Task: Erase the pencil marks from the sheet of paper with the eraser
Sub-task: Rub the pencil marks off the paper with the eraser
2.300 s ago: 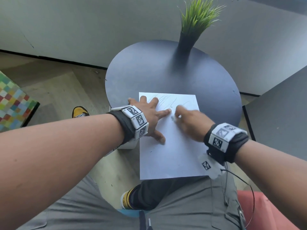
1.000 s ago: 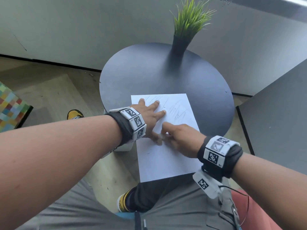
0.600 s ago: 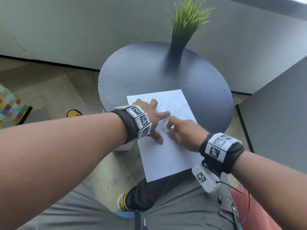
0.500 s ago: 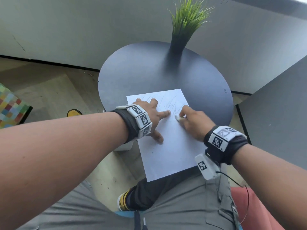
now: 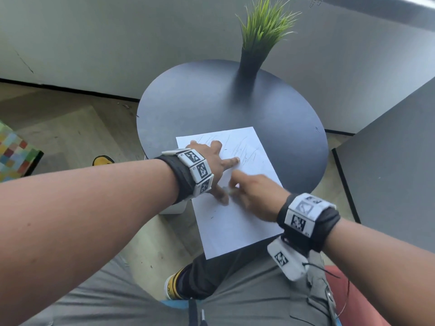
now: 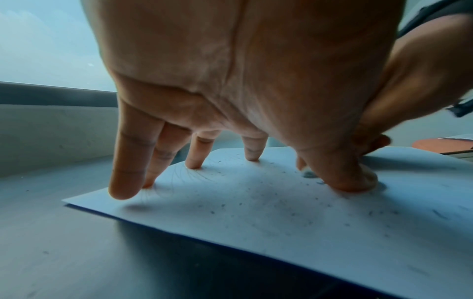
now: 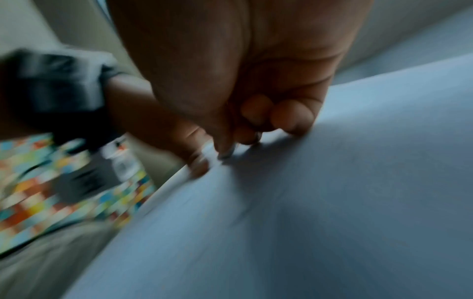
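Note:
A white sheet of paper [image 5: 233, 222] lies on the round dark table [image 5: 211, 109], its near end overhanging my lap. Pencil strokes [image 5: 244, 151] cover its far part, and dark crumbs dot the sheet [image 6: 256, 206]. My left hand [image 5: 219, 170] presses it flat with spread fingers [image 6: 125, 182] and thumb. My right hand [image 5: 244, 191] pinches a small whitish eraser [image 5: 231, 190] against the paper beside the left thumb. The eraser [image 6: 311, 174] peeks out behind that thumb. The right wrist view is blurred: curled fingers [image 7: 291, 119] hold the eraser [image 7: 212, 150] on the paper [image 7: 332, 202].
A tall dark vase with green grass [image 5: 261, 36] stands at the table's far edge. A dark panel [image 5: 388, 172] rises to the right. A multicoloured checkered block [image 5: 14, 154] sits on the wooden floor at left. My knees are under the table's near edge.
My right hand has slid the eraser back toward me and left, from the upper strokes to beside the left thumb. The left hand stays planted on the paper.

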A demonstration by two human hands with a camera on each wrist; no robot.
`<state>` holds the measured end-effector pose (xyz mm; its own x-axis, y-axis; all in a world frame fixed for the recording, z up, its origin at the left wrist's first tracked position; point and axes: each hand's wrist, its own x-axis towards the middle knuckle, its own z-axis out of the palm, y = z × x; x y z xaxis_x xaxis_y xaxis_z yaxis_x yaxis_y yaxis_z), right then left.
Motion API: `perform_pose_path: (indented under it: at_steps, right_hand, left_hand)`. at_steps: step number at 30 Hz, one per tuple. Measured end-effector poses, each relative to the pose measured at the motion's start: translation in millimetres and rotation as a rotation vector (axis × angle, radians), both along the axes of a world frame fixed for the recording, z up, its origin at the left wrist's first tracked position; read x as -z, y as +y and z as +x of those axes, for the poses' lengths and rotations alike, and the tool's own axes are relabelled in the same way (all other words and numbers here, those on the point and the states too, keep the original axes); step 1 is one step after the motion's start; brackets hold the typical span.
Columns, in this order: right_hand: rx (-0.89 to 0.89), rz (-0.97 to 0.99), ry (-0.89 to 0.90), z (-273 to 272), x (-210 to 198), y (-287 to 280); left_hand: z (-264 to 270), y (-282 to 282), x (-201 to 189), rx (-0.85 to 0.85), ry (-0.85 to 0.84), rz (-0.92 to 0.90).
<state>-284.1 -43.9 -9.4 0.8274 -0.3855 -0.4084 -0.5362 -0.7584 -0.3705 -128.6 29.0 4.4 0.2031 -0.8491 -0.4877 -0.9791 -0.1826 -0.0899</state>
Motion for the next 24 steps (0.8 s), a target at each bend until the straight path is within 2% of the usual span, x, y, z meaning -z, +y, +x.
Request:
perform_pose_path:
  at_steps: [3, 4, 5, 8, 10, 14, 16, 18, 22, 24]
  right_hand:
    - [0.299, -0.062, -0.026, 9.0, -3.7, -41.4]
    - [0.337, -0.075, -0.038, 10.4, -4.8, -44.0]
    - [0.308, -0.090, -0.037, 12.4, -5.2, -38.3]
    - [0.034, -0.042, 0.008, 12.8, -1.9, 5.3]
    - [0.006, -0.011, 0.049, 7.6, -2.0, 5.4]
    - [0.368, -0.088, -0.005, -5.5, -5.8, -56.9]
    - [0.431, -0.115, -0.024, -11.7, -6.8, -68.6]
    - [0.368, -0.090, -0.013, -13.6, -5.2, -55.1]
    - [0.051, -0.106, 0.018, -17.8, -4.1, -2.0]
    - [-0.052, -0.132, -0.004, -19.3, -5.3, 7.7]
  left_hand:
    - [-0.4, 0.4, -0.3, -0.009, -0.004, 0.014]
    - [-0.4, 0.6, -0.5, -0.013, 0.000, 0.015]
    - [-0.1, 0.5, -0.7, -0.014, 0.002, 0.014]
    - [1.2, 2.5, -1.4, -0.005, 0.004, 0.003]
    - [0.9, 3.8, -2.0, -0.006, -0.004, 0.006]
    - [0.5, 3.4, -1.1, -0.016, -0.004, 0.004]
    - [1.9, 3.2, 1.5, -0.023, 0.004, -0.002]
    - [3.7, 2.4, 4.7, -0.040, 0.007, -0.009]
    - [2.6, 2.3, 12.7, -0.052, 0.024, -0.080]
    - [0.2, 4.3, 20.4, -0.056, 0.052, -0.142]
